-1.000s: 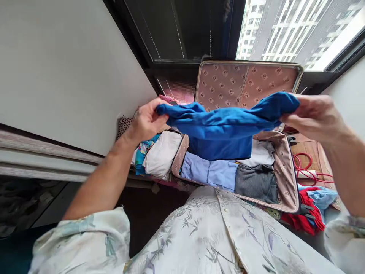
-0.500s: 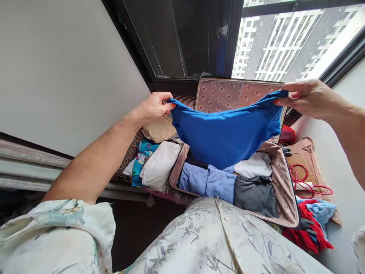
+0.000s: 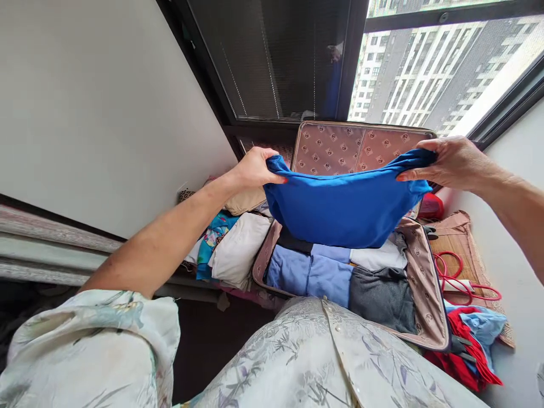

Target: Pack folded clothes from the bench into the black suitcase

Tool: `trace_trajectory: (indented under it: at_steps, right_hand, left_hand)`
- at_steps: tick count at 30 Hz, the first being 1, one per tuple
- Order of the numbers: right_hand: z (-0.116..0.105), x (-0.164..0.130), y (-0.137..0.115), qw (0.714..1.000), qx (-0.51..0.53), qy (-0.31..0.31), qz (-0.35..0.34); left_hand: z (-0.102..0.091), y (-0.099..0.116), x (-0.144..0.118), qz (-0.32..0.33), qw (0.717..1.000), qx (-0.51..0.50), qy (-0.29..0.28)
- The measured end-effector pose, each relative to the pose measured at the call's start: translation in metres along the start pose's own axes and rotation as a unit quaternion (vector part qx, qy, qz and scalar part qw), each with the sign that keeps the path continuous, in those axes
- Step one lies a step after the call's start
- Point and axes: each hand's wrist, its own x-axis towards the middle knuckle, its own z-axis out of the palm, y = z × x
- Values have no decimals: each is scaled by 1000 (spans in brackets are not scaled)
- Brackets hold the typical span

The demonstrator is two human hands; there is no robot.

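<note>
A blue piece of clothing (image 3: 340, 207) hangs stretched between my two hands, above an open suitcase (image 3: 429, 283). My left hand (image 3: 261, 167) pinches its left upper corner, thumb in front. At the other upper corner, my right hand (image 3: 446, 161) grips bunched blue fabric between thumb and fingers. Below the cloth, folded clothes lie in the suitcase: light blue garments (image 3: 310, 272), a dark grey one (image 3: 382, 297), a white one (image 3: 378, 255) and a black one (image 3: 293, 241). The blue cloth hides part of the suitcase's back and its raised lid (image 3: 329, 144).
Left of the suitcase lie a white folded garment (image 3: 238, 246), a colourful blue one (image 3: 212, 238) and a beige item (image 3: 244, 201). To the right are a red cord (image 3: 450, 272) and red clothing (image 3: 467, 340). Behind stands a window (image 3: 420, 73); walls flank both sides.
My left hand has moved right and slightly down, gathering more of the blue cloth. My right hand has lowered a little. The cloth's lower edge now hangs flatter.
</note>
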Motion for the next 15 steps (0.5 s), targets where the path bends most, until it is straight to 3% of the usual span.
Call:
trace_trajectory:
  at_steps: [3,5,8,10,12,15]
  right_hand:
    - [2,9,-10,999,2,-17,-43]
    - [1,14,-23,995,37,30,-90]
    - [2,14,-50,971,197,48,-128]
    - [7,11,-70,945,293,-1,-147]
    - [16,6,-88,935,313,-73,-152]
    - [32,2,-105,933,313,-122,-128]
  left_hand:
    - [4,15,8,82,996,-16,38]
    - [5,25,11,105,991,-69,45]
    - [8,46,11,100,976,-190,29]
    - [14,62,7,87,957,-277,8]
    - [20,79,3,94,942,-321,-38]
    - [30,97,-3,156,939,-250,-177]
